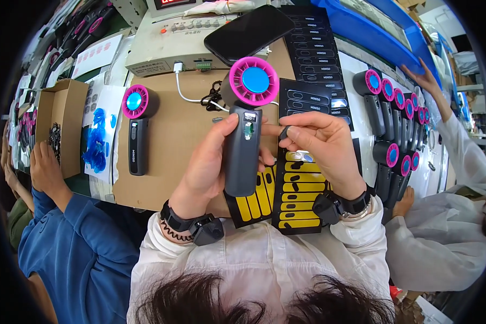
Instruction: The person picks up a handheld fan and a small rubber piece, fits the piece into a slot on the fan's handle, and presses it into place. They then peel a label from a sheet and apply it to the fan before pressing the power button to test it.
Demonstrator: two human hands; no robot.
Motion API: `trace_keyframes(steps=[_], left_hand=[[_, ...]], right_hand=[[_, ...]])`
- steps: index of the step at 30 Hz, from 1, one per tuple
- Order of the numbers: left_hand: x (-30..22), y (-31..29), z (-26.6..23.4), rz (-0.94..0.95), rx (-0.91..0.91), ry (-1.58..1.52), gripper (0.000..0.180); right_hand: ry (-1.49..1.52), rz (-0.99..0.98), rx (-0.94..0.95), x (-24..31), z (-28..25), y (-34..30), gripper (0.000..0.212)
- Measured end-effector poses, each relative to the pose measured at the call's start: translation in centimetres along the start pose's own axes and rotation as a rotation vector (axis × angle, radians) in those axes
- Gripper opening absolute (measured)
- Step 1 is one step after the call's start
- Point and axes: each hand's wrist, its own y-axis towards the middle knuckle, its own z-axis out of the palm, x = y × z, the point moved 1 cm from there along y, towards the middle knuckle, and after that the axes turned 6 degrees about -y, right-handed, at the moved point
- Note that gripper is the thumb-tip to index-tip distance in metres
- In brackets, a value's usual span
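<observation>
Head view, watched remotely. I see the left hand (202, 162) wrapped around the handle of a dark grey handheld fan (235, 154), thumb along its near face, fan head uppermost. The fan stands out in front of the wearer's chest, over the brown-topped surface (167, 186); magenta ring, blue centre. A slot in the upper handle shows a bit of green board (249, 130).

Right hand (325, 146): narrow pinch, thumb against index finger, on a small dark piece (284, 132) just right of the handle, apart from it. One fingertip of the left hand reaches past the handle close to that piece; I cannot tell whether they touch.

Below the right hand, black sheets with yellow oblong cut-outs (299, 207). Left of the held fan, a second fan (137, 141) of the same kind lies on the brown top. Beyond, a white cable (186, 94) runs from a beige control box (162, 48), near a bunched black cord (213, 97); a black phone (248, 33) rests on the box. More fans (386, 116) in rows at right. At far left, a blue-sleeved co-worker's hand (48, 168) is at a cardboard box (74, 121).
</observation>
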Motion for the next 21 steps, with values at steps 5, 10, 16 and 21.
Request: trace_keyframes(steps=[5,10,16,21], left_hand=[[0.0,0.1,1.1,0.004,0.016,-0.035,0.05],[0.1,0.0,1.0,-0.014,0.031,-0.064,0.05],[0.2,0.1,0.9,-0.016,0.053,-0.072,0.05],[0.3,0.0,0.5,-0.01,0.055,-0.076,0.05]], right_hand=[[0.026,-0.044,-0.027,-0.1,-0.5,-0.3,0.019],[-0.054,-0.091,-0.07,-0.4,-0.7,-0.1,0.018],[-0.42,-0.259,-0.134,-1.0,-1.2,0.2,0.016],[-0.638,-0.389,-0.13,-0.7,-1.4,0.0,0.016]])
